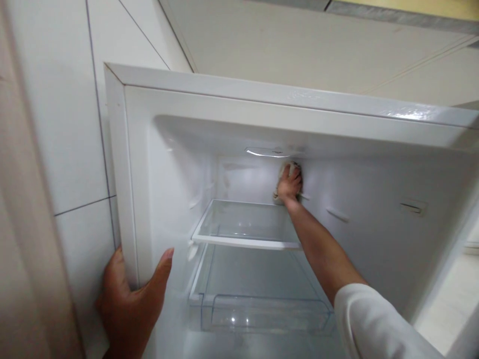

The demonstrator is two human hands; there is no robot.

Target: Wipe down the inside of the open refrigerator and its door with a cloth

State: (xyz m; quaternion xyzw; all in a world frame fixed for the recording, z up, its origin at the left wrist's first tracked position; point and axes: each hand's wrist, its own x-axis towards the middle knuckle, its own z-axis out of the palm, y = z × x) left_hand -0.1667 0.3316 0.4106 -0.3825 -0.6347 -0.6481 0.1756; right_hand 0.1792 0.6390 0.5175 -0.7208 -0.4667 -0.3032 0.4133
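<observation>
An open white refrigerator (262, 99) fills the view. My right hand (289, 183) reaches deep inside and presses a light cloth (281, 172) against the back wall, just under the interior lamp (267, 151). Its fingers are closed over the cloth. My left hand (129, 301) grips the refrigerator's left front edge (129, 224), thumb on the inner side, fingers wrapped round the outside. A glass shelf (243, 234) sits below my right hand. Further down is a clear plastic drawer (262, 314).
White wall tiles (67, 124) stand to the left of the refrigerator. A beige curtain or panel (22, 249) runs down the far left. The ceiling (299, 40) is above. A pale floor (449, 304) shows at the lower right.
</observation>
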